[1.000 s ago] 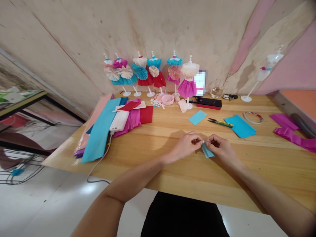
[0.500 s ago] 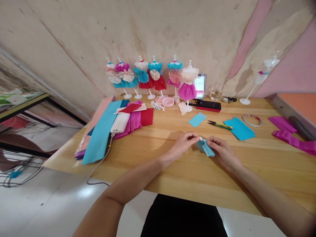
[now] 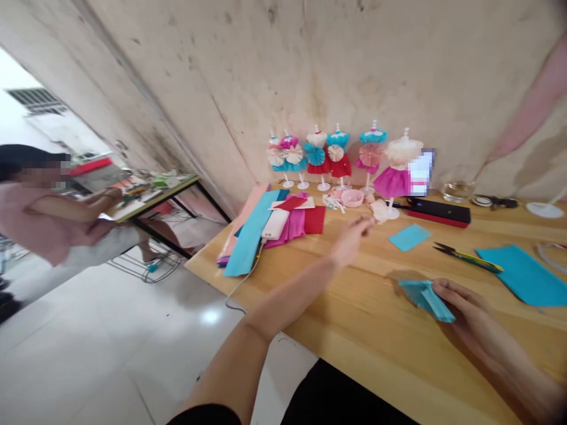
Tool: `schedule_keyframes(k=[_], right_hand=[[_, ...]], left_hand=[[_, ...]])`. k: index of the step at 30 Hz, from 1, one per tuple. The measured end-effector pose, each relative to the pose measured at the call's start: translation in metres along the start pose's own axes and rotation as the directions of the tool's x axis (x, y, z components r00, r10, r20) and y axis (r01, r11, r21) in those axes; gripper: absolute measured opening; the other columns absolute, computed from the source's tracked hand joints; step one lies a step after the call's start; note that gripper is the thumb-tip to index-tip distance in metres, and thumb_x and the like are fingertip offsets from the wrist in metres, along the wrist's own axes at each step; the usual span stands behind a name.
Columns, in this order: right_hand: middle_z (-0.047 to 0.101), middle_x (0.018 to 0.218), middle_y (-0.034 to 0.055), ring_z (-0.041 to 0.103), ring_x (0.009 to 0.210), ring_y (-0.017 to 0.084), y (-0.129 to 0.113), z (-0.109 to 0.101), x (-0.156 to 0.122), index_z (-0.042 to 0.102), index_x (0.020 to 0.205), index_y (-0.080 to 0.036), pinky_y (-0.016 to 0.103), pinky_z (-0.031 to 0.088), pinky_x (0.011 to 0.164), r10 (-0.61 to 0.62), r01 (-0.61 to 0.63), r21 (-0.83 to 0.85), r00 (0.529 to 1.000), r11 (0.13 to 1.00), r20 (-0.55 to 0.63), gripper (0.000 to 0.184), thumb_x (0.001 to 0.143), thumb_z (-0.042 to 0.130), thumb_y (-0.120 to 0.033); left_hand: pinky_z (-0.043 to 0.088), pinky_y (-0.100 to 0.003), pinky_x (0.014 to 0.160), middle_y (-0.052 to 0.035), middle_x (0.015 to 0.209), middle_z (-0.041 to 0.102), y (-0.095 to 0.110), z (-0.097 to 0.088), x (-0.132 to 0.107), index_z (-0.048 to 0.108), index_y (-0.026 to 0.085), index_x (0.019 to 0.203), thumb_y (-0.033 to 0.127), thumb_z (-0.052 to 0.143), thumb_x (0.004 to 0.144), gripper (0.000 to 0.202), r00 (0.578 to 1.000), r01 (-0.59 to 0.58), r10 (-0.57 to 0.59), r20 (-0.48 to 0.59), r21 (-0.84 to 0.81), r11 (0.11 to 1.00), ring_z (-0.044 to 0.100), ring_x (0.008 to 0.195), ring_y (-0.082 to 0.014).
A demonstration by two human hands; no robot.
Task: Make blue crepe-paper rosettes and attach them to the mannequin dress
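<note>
Right hand (image 3: 469, 307) pinches pleated blue crepe (image 3: 425, 298) over the table (image 3: 372, 336)!
Past the table's far left corner, a co-worker (image 3: 44, 206) sits at another bench; dress forms (image 3: 343, 156) line the table's back edge, snips (image 3: 467, 260) lie at its right, and the left hand (image 3: 352, 239) stretches toward the dress forms, too blurred to call.

No lettering can be read anywhere; the pixelated patch (image 3: 420, 172) beside the pink-skirted dress form (image 3: 392, 180) is blurred.
</note>
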State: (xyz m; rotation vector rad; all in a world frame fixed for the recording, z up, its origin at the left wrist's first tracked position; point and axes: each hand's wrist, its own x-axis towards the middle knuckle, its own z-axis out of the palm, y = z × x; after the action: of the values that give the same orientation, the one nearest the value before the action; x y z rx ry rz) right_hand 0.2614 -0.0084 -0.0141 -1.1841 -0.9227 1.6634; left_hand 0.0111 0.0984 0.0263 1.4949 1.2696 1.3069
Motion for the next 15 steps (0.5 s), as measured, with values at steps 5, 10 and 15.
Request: schedule_keyframes(k=[5,10,15], right_hand=[[0.066,0.090,0.0053,0.058,0.078,0.018,0.007,-0.002,0.009,0.071,0.084,-0.025,0.024,0.049,0.066,0.065,-0.064,-0.016,0.996,0.998,0.057,0.019,0.073,0.075,-0.039],[0.066,0.087,0.0037,0.059,0.081,0.020,0.004,0.000,0.009,0.069,0.087,-0.025,0.027,0.050,0.070,0.114,-0.111,-0.032,0.990,0.993,0.081,0.024,0.071,0.076,-0.042],[0.062,0.078,0.0025,0.057,0.074,0.018,-0.003,0.002,0.011,0.067,0.080,-0.023,0.028,0.051,0.067,0.143,-0.140,-0.037,0.988,0.989,0.067,0.028,0.066,0.079,-0.044]], left_hand=[[0.043,-0.028,0.089,-0.0122,0.106,0.066,0.011,-0.095,0.106,0.063,0.009,0.105,0.023,0.042,0.095,0.027,0.979,0.048,0.094,-0.183,0.645,0.762,0.057,0.100,-0.0168],[0.049,-0.040,0.091,-0.0141,0.115,0.062,-0.008,-0.123,0.147,0.060,0.010,0.113,0.031,0.056,0.092,0.030,0.995,0.056,0.028,-0.090,0.805,0.591,0.059,0.104,-0.0219],[0.053,-0.042,0.089,-0.0109,0.121,0.058,-0.032,-0.126,0.178,0.055,0.014,0.122,0.035,0.056,0.091,0.037,1.000,-0.016,0.009,0.014,0.907,0.420,0.060,0.105,-0.0210]])
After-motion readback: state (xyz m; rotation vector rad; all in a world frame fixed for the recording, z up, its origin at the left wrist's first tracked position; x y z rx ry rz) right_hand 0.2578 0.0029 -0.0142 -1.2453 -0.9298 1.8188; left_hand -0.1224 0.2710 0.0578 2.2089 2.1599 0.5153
